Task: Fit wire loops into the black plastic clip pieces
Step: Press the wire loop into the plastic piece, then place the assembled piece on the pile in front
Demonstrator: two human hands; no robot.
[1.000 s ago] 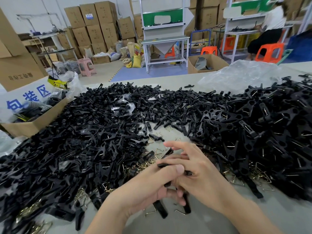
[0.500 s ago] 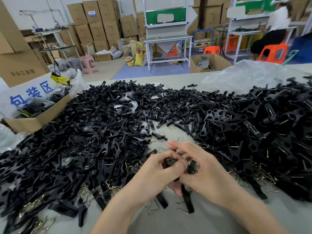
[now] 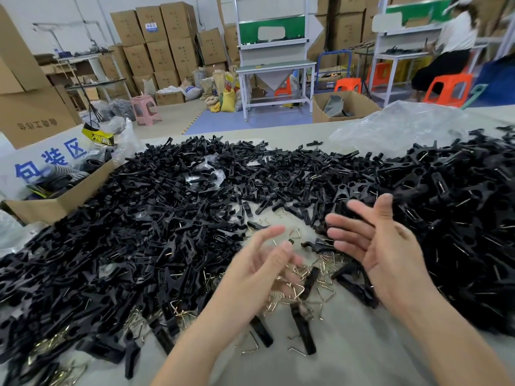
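Observation:
A big heap of black plastic clip pieces [image 3: 156, 218] covers the left and middle of the table, and a second heap of clips [image 3: 451, 207] rises on the right. Loose brass-coloured wire loops [image 3: 320, 282] lie in the gap between them. My left hand [image 3: 259, 271] hovers over the loops with fingers spread and nothing in it. My right hand [image 3: 381, 243] is raised beside it, palm turned inward, fingers straight, also holding nothing. A black clip [image 3: 317, 243] appears between the two hands, blurred, apart from both.
An open cardboard box [image 3: 58, 201] with blue lettering stands at the table's left edge. Crumpled clear plastic bag [image 3: 395, 126] lies at the back right. Bare grey table surface [image 3: 348, 358] shows near me. Beyond are stacked cartons, workbenches, orange stools and a seated person.
Both hands were pressed together round a black clip; now they have parted and opened, the right one lifting toward the right heap. The clip has left my fingers.

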